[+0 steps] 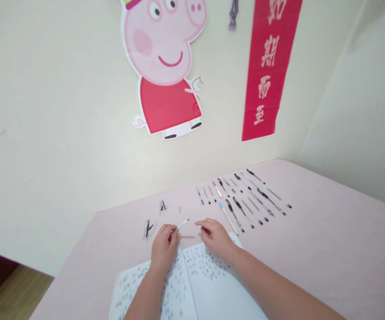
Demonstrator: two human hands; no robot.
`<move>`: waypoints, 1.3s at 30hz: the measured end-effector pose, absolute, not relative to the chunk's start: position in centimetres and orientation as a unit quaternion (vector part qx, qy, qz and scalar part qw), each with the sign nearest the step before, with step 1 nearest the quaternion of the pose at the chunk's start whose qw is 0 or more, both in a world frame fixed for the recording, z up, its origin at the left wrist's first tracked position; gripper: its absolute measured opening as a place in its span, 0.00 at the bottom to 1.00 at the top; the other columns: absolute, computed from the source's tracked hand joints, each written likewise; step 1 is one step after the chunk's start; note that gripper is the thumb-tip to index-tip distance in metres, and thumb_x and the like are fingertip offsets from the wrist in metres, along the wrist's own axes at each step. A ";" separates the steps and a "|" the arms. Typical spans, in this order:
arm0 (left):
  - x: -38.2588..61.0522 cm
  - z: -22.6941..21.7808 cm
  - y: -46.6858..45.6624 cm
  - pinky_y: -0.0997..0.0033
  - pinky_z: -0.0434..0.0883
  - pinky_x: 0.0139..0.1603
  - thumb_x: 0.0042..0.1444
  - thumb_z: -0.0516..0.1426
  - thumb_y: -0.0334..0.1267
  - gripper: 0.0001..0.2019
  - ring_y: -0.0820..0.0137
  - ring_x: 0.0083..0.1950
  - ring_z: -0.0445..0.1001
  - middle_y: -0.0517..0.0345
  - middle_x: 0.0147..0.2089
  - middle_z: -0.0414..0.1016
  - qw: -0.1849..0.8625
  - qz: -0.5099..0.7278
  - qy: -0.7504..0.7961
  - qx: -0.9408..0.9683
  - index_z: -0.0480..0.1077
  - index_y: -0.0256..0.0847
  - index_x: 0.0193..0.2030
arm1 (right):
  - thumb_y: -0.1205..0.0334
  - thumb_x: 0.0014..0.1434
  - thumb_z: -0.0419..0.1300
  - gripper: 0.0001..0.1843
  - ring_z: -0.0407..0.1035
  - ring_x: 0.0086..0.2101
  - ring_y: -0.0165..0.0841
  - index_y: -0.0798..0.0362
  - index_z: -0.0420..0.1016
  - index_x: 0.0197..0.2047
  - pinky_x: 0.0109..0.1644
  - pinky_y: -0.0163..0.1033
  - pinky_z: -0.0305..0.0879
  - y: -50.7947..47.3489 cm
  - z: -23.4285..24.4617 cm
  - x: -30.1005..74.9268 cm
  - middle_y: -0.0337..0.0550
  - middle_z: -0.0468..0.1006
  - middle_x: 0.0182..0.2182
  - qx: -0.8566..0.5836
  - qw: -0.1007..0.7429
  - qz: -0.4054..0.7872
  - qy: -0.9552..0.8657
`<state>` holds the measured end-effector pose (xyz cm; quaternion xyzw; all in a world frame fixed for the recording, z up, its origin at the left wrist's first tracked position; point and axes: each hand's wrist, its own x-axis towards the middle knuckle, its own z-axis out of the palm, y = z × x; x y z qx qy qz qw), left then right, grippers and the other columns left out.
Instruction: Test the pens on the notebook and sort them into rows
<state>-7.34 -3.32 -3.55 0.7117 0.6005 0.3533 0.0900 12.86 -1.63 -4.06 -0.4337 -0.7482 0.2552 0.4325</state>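
My left hand (164, 247) is closed round a slim white pen (181, 225) that points up and right, held just above the top edge of an open notebook (192, 284) filled with handwriting. My right hand (215, 235) rests at the notebook's top right page, its fingers pinched on a small dark piece (202, 229) that I cannot name. The two hands are a short gap apart. Both forearms cross the notebook's pages.
A row of several pens and refills (242, 195) lies on the pink table (329, 249) beyond my right hand. Small pen caps (148, 229) and bits (162, 205) lie to the left. A cartoon pig cut-out (166, 66) and a red banner (269, 66) hang on the wall.
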 end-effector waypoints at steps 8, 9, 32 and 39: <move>-7.2 -3.4 -3.4 0.69 0.67 0.37 0.56 0.50 0.37 0.08 0.71 0.34 0.69 0.57 0.36 0.70 0.106 0.331 0.601 0.720 0.69 0.41 0.36 | 0.72 0.48 0.54 0.06 0.66 0.27 0.28 0.54 0.69 0.31 0.33 0.34 0.63 -1.1 -4.1 13.2 0.36 0.70 0.25 -0.415 0.510 0.373 -0.655; -7.1 -3.4 -3.5 0.69 0.67 0.37 0.56 0.50 0.37 0.08 0.71 0.34 0.69 0.57 0.36 0.70 0.105 0.329 0.601 0.721 0.69 0.41 0.36 | 0.72 0.49 0.54 0.06 0.66 0.28 0.28 0.54 0.69 0.30 0.34 0.34 0.63 -1.1 -4.0 13.3 0.37 0.70 0.26 -0.413 0.514 0.368 -0.656; -6.6 -3.0 -4.0 0.70 0.67 0.38 0.57 0.49 0.38 0.10 0.70 0.37 0.71 0.58 0.39 0.71 0.097 0.287 0.614 0.729 0.71 0.43 0.37 | 0.73 0.51 0.56 0.07 0.66 0.29 0.29 0.54 0.73 0.30 0.35 0.35 0.64 -1.6 -2.9 13.1 0.40 0.70 0.27 -0.372 0.544 0.325 -0.678; -6.4 -2.9 -4.1 0.69 0.67 0.39 0.58 0.48 0.39 0.10 0.70 0.37 0.71 0.56 0.40 0.70 0.111 0.281 0.607 0.735 0.70 0.43 0.38 | 0.73 0.50 0.56 0.08 0.66 0.29 0.29 0.54 0.74 0.31 0.35 0.35 0.64 -1.6 -3.3 12.9 0.40 0.72 0.28 -0.377 0.530 0.333 -0.683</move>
